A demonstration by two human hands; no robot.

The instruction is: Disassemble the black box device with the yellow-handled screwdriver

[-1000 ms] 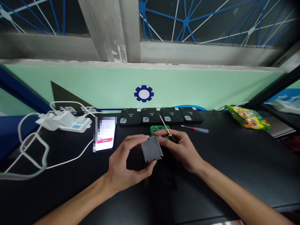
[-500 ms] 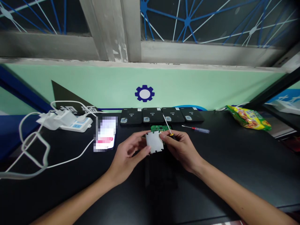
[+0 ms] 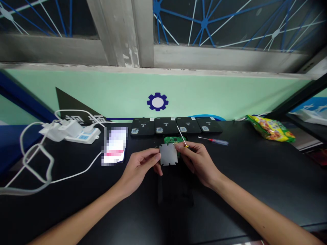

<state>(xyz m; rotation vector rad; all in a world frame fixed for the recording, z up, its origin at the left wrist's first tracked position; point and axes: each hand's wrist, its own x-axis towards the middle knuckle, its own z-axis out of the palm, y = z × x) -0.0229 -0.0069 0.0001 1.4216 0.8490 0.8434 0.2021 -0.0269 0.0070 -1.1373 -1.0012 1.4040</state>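
Observation:
A square grey metal plate [image 3: 169,155] with small notches along its edges is held up over the table. My left hand [image 3: 143,166] is closed, pinching the plate's left edge between thumb and fingers. Closed round a screwdriver [image 3: 182,136], my right hand [image 3: 198,160] also touches the plate's upper right corner with its fingertips. The screwdriver's thin shaft points up and away, with a yellow ring at the handle. Just behind the plate lies a green circuit board [image 3: 175,140], partly covered by the plate and my right hand.
Several flat black boxes [image 3: 167,126] stand in a row at the back. A second screwdriver [image 3: 216,141] with a clear handle lies to the right, before a snack bag [image 3: 272,128]. On the left are a phone [image 3: 116,144], a power strip [image 3: 85,135] and loose white cables [image 3: 76,175].
The plate has tilted slightly and now looks darker grey. My left fingers have shifted a little left to its edge, with a lower finger stretched beneath. My right hand has barely moved.

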